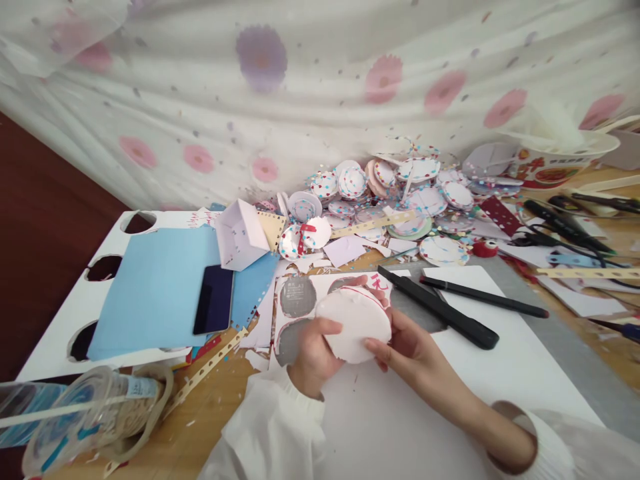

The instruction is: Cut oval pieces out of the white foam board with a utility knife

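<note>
Between my two hands is a white paper disc (353, 323), tilted toward me, with a thin red line along its upper edge. My left hand (320, 347) grips its left side, thumb lying on the face and fingers behind. At the right rim, my right hand (403, 347) pinches the disc between thumb and fingers. Whether it is one disc or a stack I cannot tell. Below lies a large white sheet (390, 420). Just beyond the hands are a black utility knife (440, 308) and a black pen (485, 297).
Decorated paper discs (425, 200) are heaped along the curtain (320, 100). At left are blue paper (150, 287), a phone (214, 300), a white paper box (243, 233) and a clear plastic cup (80, 420). A paper tub (555, 160) stands back right, near scattered tools.
</note>
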`<state>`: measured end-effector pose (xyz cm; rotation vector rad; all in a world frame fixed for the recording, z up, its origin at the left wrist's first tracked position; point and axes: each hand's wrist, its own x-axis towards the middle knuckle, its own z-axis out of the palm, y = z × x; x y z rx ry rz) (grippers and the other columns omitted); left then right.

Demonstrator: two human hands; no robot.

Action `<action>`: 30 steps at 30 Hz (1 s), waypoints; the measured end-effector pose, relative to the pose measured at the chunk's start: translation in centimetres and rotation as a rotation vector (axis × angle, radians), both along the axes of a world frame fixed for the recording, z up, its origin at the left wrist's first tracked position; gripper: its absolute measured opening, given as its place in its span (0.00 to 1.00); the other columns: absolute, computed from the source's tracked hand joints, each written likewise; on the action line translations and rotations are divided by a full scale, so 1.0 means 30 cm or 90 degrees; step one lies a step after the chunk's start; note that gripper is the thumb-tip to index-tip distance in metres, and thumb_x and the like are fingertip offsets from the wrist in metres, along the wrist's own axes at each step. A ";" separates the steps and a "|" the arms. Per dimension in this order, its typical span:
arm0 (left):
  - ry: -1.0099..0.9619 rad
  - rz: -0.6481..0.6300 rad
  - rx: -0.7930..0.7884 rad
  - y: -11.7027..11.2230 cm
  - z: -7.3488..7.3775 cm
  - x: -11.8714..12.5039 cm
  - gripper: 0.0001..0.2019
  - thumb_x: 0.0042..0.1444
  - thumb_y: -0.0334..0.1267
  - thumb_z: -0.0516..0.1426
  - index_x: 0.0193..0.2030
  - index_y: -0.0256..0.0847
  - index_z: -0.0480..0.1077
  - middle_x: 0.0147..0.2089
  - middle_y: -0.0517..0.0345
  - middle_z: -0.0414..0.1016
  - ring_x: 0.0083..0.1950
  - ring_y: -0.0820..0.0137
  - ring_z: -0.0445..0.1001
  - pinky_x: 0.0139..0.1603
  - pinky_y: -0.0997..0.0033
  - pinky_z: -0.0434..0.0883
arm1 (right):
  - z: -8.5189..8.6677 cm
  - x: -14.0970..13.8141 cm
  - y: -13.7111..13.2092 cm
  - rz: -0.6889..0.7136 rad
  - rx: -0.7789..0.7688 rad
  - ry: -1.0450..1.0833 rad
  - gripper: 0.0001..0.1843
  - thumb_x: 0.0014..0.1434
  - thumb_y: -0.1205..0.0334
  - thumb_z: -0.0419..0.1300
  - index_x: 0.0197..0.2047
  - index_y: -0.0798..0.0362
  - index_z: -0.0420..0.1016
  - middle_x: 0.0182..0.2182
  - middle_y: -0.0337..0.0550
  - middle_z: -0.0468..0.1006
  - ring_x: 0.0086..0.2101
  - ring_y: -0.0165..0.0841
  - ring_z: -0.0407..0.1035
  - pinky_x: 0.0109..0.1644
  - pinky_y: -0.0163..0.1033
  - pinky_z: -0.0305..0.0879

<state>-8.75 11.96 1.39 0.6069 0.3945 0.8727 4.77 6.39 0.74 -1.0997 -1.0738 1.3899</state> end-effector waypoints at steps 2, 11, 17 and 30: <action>-0.026 0.016 -0.018 0.000 0.007 0.002 0.30 0.36 0.39 0.55 0.52 0.39 0.70 0.48 0.45 0.75 0.51 0.46 0.73 0.44 0.47 0.74 | 0.005 0.000 -0.002 0.009 -0.021 0.018 0.20 0.57 0.44 0.64 0.33 0.51 0.64 0.26 0.34 0.64 0.25 0.27 0.61 0.27 0.35 0.64; 0.004 0.063 -0.034 -0.019 -0.006 0.008 0.26 0.40 0.40 0.59 0.51 0.42 0.69 0.50 0.47 0.73 0.49 0.49 0.74 0.40 0.49 0.77 | 0.001 -0.006 -0.004 0.027 -0.030 0.047 0.20 0.59 0.42 0.61 0.37 0.51 0.66 0.27 0.35 0.66 0.25 0.28 0.64 0.28 0.36 0.67; 0.048 0.073 -0.042 -0.034 -0.005 0.010 0.21 0.43 0.38 0.61 0.47 0.44 0.71 0.43 0.48 0.76 0.46 0.50 0.75 0.39 0.48 0.78 | -0.014 -0.001 -0.002 0.024 -0.009 0.004 0.18 0.61 0.43 0.59 0.39 0.51 0.66 0.29 0.37 0.67 0.26 0.29 0.66 0.29 0.37 0.69; 0.015 0.100 0.022 -0.019 -0.005 0.017 0.18 0.52 0.43 0.60 0.50 0.42 0.71 0.48 0.49 0.75 0.54 0.52 0.73 0.52 0.53 0.73 | -0.005 0.008 0.004 0.009 -0.018 -0.026 0.18 0.61 0.44 0.59 0.37 0.51 0.68 0.27 0.36 0.67 0.25 0.29 0.65 0.30 0.37 0.67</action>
